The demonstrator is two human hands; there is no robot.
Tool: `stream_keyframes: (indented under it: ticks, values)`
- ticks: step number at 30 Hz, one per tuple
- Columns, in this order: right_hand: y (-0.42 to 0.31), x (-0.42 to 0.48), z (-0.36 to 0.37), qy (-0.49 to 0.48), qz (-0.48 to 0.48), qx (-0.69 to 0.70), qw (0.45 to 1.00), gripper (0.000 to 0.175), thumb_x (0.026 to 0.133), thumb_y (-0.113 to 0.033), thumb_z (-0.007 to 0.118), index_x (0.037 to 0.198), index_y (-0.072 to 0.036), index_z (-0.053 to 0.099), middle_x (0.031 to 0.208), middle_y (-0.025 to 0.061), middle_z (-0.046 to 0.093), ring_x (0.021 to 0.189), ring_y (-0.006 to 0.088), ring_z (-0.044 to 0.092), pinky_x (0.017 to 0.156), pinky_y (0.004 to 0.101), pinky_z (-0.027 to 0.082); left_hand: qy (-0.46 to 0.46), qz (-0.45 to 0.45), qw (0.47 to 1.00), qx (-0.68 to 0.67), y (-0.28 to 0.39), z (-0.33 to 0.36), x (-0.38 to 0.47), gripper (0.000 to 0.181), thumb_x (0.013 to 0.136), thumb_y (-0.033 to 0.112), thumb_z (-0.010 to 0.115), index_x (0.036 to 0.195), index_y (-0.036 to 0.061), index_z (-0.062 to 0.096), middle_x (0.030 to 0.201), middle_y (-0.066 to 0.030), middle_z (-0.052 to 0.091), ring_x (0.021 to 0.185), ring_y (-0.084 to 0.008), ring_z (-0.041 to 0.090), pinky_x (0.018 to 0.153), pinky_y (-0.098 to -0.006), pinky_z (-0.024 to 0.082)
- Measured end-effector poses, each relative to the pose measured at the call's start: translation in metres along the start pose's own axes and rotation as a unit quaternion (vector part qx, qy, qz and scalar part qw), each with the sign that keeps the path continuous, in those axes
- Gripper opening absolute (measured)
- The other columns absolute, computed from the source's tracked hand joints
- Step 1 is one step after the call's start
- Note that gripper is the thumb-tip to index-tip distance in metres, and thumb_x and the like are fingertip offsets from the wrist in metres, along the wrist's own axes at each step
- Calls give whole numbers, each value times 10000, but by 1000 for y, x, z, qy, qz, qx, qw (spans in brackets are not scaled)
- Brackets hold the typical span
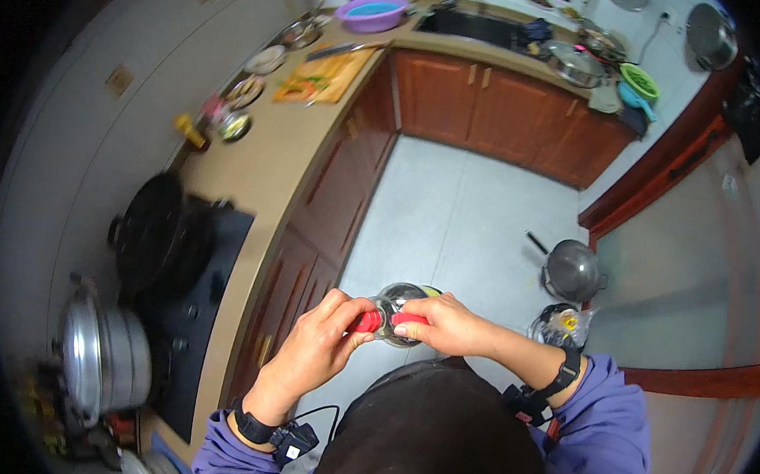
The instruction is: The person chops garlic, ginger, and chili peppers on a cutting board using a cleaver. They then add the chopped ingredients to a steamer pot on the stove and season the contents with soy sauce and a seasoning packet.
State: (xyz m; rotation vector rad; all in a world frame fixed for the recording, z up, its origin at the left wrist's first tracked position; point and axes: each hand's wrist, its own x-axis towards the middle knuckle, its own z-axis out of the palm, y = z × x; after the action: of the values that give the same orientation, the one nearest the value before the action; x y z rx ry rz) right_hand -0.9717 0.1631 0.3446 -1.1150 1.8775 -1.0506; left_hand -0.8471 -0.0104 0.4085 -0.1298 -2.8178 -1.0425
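Observation:
In front of my body, both hands hold small red things close together. My left hand (323,339) grips a red cap (365,322) between thumb and fingers; it appears to be on a clear container whose body is hard to make out. My right hand (440,324) pinches a red piece (409,319), perhaps a handle; its exact kind cannot be told. Just beyond and below the hands is a round metal-rimmed vessel (409,290), partly hidden by my fingers, with something yellow-green at its edge.
On the left counter are a black wok (152,231), a steamer pot (107,357) and a wooden cutting board (347,69) with a knife and cut vegetables. A lidded pan (572,270) and a bagged bin (562,324) stand on the floor at right.

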Motion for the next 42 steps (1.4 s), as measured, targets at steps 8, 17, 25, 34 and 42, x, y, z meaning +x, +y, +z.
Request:
stream_keyframes:
  ticks: [8, 17, 25, 34, 42]
  values:
    - [94, -19, -169, 207, 12, -6, 978, 199, 829, -197, 614, 793, -6, 575, 580, 137, 546, 512, 219, 530, 509, 349, 407, -38, 70, 997, -14, 16, 84, 228, 226, 788, 101, 660, 986, 52, 563, 803, -119, 479, 663, -278, 553, 579, -348, 460]
    - [172, 24, -324, 330, 87, 37, 939, 236, 834, -232, 596, 821, 4, 586, 706, 170, 606, 647, 294, 602, 609, 357, 453, -86, 282, 936, 191, -16, 140, 486, 352, 848, 387, 555, 745, 60, 473, 667, -77, 526, 535, -270, 570, 450, -335, 447]
    - [192, 75, -471, 447, 204, -4, 871, 236, 845, -225, 599, 863, 10, 597, 688, 159, 594, 594, 253, 552, 572, 342, 444, -272, 460, 844, -43, -26, 131, 699, 371, 847, 197, 553, 1184, 53, 492, 1093, -174, 487, 959, -335, 534, 724, -421, 481]
    - [242, 126, -635, 600, 171, -93, 776, 176, 817, -135, 639, 754, 10, 563, 587, 151, 521, 488, 212, 450, 484, 318, 391, -28, 463, 884, 56, 2, 187, 892, 269, 850, 307, 553, 824, 44, 501, 733, -107, 536, 619, -274, 592, 462, -366, 467]
    - [268, 146, -775, 587, 218, -83, 775, 222, 811, -157, 644, 726, 23, 546, 569, 190, 502, 464, 289, 450, 462, 354, 373, -99, 378, 910, 135, 32, 201, 1048, 147, 796, 194, 555, 832, 55, 521, 713, -109, 542, 557, -265, 601, 403, -399, 444]
